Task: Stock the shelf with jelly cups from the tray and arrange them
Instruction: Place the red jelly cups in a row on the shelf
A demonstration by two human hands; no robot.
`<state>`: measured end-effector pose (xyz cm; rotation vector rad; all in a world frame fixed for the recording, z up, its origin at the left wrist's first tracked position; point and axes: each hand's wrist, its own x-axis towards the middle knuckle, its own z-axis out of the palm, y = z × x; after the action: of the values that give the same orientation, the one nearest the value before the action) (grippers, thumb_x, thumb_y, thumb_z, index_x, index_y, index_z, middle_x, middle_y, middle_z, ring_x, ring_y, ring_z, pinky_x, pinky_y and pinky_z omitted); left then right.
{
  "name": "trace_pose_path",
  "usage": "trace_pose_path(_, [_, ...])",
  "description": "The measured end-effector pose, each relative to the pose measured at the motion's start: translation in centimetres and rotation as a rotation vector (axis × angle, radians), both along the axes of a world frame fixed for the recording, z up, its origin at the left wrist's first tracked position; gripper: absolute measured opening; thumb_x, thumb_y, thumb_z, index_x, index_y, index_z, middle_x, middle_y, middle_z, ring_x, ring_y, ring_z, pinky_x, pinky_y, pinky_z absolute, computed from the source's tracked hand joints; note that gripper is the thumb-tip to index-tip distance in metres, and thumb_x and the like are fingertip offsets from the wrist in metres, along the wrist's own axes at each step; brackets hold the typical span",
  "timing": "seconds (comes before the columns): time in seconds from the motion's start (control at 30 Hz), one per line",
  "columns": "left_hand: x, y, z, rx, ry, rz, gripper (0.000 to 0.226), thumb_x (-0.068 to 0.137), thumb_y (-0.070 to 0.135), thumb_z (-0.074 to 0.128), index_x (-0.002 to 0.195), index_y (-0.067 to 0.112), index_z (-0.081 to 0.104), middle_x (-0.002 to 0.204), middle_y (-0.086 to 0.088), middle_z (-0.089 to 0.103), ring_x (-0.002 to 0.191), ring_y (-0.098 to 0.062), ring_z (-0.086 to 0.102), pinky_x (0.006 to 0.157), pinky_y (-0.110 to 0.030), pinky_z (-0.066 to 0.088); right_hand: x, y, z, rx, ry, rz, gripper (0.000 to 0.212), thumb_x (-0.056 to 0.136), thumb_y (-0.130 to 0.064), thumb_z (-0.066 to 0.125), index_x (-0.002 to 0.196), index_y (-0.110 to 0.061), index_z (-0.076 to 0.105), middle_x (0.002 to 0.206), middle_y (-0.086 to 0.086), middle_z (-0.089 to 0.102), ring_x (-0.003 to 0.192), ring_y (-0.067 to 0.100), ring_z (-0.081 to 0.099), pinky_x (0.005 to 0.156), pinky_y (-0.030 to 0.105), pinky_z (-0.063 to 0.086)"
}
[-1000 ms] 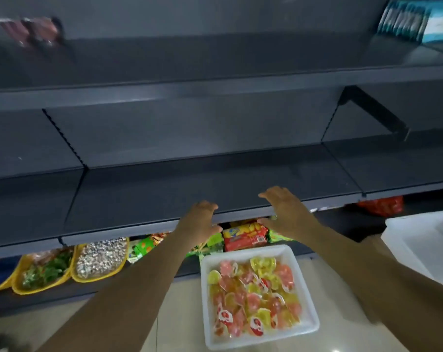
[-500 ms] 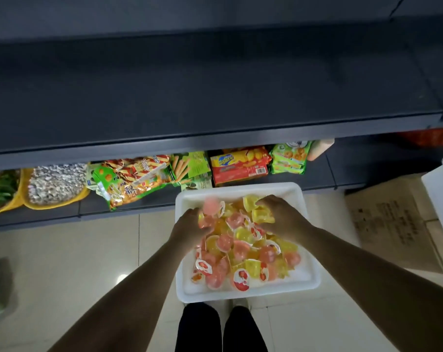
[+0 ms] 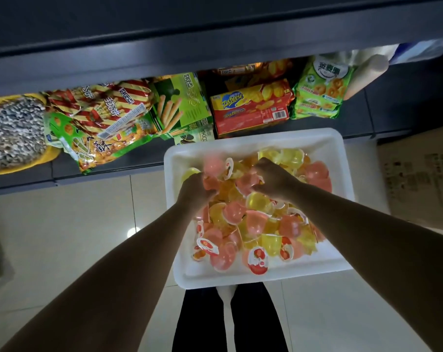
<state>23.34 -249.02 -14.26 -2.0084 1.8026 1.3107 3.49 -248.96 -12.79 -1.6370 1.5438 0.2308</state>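
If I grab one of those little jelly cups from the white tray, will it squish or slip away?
Probably slippery: the small see-through plastic jelly cups look smooth and glossy. They seem light, since both hands gather several together. Heaped loosely in the white foam tray, neighbours may tumble when one is pulled. The thin peel lids could dent.

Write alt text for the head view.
Both hands, left hand and right hand, dig into pink and yellow jelly cups piled in a white tray on the floor, below a dark shelf with snack packs underneath.

Both hands, left hand (image 3: 193,189) and right hand (image 3: 275,177), curled among pink and yellow jelly cups (image 3: 256,222) in white tray (image 3: 240,278) on floor
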Motion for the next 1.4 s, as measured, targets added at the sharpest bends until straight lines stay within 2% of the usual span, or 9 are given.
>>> trace_pose_path(0.2, [-0.5, -0.7, -1.1, 0.004, -0.046, -0.085, 0.050, 0.084, 0.019, 0.069, 0.129, 0.008, 0.051, 0.121, -0.011, 0.062, 0.110, -0.025, 0.058, 0.079, -0.022, 0.039, 0.1, -0.5, -1.3, -0.073, -0.027, -0.031, 0.035, 0.085, -0.015, 0.069, 0.116, -0.003, 0.057, 0.121, 0.010, 0.047, 0.096, 0.015, 0.048, 0.076, 0.022, 0.034])
trace_pose_path(0.5, [-0.4, -0.7, -1.3, 0.007, -0.007, -0.095, 0.051, 0.081, 0.020, 0.072, 0.127, 0.008, 0.053, 0.117, -0.008, 0.063, 0.092, -0.016, 0.058, 0.062, -0.014, 0.040, 0.0, -1.4, -2.1, 0.056, 0.040, 0.011, 0.050, 0.083, -0.025, 0.072, 0.124, -0.003, 0.055, 0.122, 0.015, 0.059, 0.109, 0.028, 0.055, 0.087, 0.032, 0.042])
trace_pose_path(0.7, [0.4, -0.1, -0.7, -0.025, 0.034, -0.014, 0.043, 0.083, 0.030, 0.070, 0.117, 0.006, 0.060, 0.113, -0.010, 0.066, 0.097, -0.021, 0.061, 0.073, -0.023, 0.038, -0.1, -0.7, -1.9, -0.018, 0.054, 0.033, 0.051, 0.079, -0.030, 0.075, 0.122, -0.007, 0.059, 0.117, 0.012, 0.062, 0.107, 0.026, 0.055, 0.086, 0.032, 0.043])
trace_pose_path(0.87, [1.3, -0.4, 1.4, 0.049, 0.126, 0.201, 0.052, 0.082, 0.034, 0.071, 0.123, 0.004, 0.058, 0.119, -0.010, 0.063, 0.107, -0.024, 0.060, 0.084, -0.028, 0.046, -0.6, 0.7, -0.3, -0.078, 0.017, -0.150, 0.050, 0.081, -0.032, 0.072, 0.122, -0.008, 0.058, 0.117, 0.010, 0.062, 0.103, 0.024, 0.056, 0.077, 0.027, 0.038])
trace_pose_path(1.03, [1.1, -0.3, 5.8, 0.155, 0.316, 0.522, 0.050, 0.083, 0.029, 0.071, 0.122, 0.000, 0.058, 0.106, -0.009, 0.063, 0.096, -0.023, 0.063, 0.085, -0.032, 0.050, -1.1, 1.9, 4.0, 0.057, -0.229, -0.537, 0.041, 0.085, -0.024, 0.069, 0.120, -0.005, 0.061, 0.108, 0.010, 0.064, 0.082, 0.019, 0.059, 0.056, 0.021, 0.041])
trace_pose_path(1.13, [0.6, 0.0, 9.6, 0.252, 0.519, 0.756, 0.045, 0.083, 0.020, 0.069, 0.121, 0.000, 0.055, 0.104, -0.013, 0.065, 0.096, -0.024, 0.064, 0.089, -0.034, 0.053, -1.7, 2.5, 8.2, 0.152, -0.508, -0.887, 0.043, 0.085, -0.010, 0.068, 0.125, -0.001, 0.057, 0.113, 0.009, 0.062, 0.095, 0.024, 0.062, 0.075, 0.026, 0.050])
trace_pose_path(1.2, [0.3, -0.1, 12.8, 0.289, 0.618, 0.837, 0.037, 0.084, 0.013, 0.068, 0.117, 0.001, 0.056, 0.096, -0.014, 0.066, 0.095, -0.026, 0.065, 0.087, -0.035, 0.053, -2.1, 2.7, 11.6, 0.217, -0.736, -1.048, 0.035, 0.083, 0.000, 0.065, 0.118, 0.002, 0.061, 0.112, 0.013, 0.066, 0.098, 0.025, 0.063, 0.087, 0.031, 0.049])
trace_pose_path(1.3, [-0.1, -0.2, 18.4, 0.319, 0.750, 0.869, 0.029, 0.083, 0.006, 0.066, 0.110, -0.002, 0.057, 0.095, -0.019, 0.066, 0.090, -0.028, 0.066, 0.077, -0.031, 0.057, -2.9, 2.8, 17.1, 0.243, -0.966, -1.048, 0.017, 0.077, -0.007, 0.065, 0.092, -0.004, 0.072, 0.095, 0.011, 0.071, 0.096, 0.023, 0.064, 0.090, 0.032, 0.046])
trace_pose_path(1.4, [-0.1, -0.4, 24.2, 0.315, 0.857, 0.810, 0.038, 0.077, 0.012, 0.070, 0.111, -0.003, 0.058, 0.108, -0.023, 0.063, 0.101, -0.032, 0.064, 0.076, -0.028, 0.058, -3.7, 2.7, 23.2, 0.225, -1.147, -1.025, 0.023, 0.076, -0.011, 0.061, 0.097, -0.002, 0.067, 0.098, 0.011, 0.069, 0.098, 0.020, 0.064, 0.096, 0.030, 0.047])
